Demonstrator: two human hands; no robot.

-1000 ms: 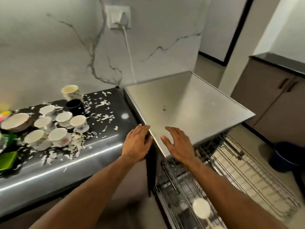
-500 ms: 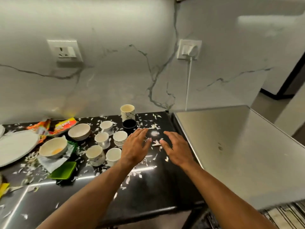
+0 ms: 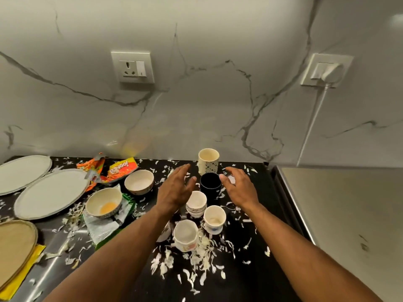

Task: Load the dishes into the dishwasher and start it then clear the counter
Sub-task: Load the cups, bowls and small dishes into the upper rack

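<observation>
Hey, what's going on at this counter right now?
A person is reaching both hands over a messy black counter toward a cluster of cups. The left hand and right hand are open on either side of a black cup, holding nothing yet. Bowls, plates, snack wrappers and white scraps are spread over the counter.

I see soft, even light from above, rather dim toward the top. A bright glare streak runs along the black counter at lower left, and a yellowish flare smudges the marble wall (perhaps a lens reflection). Wide-angle bending curves the edges; the near forearms look slightly soft.
</observation>
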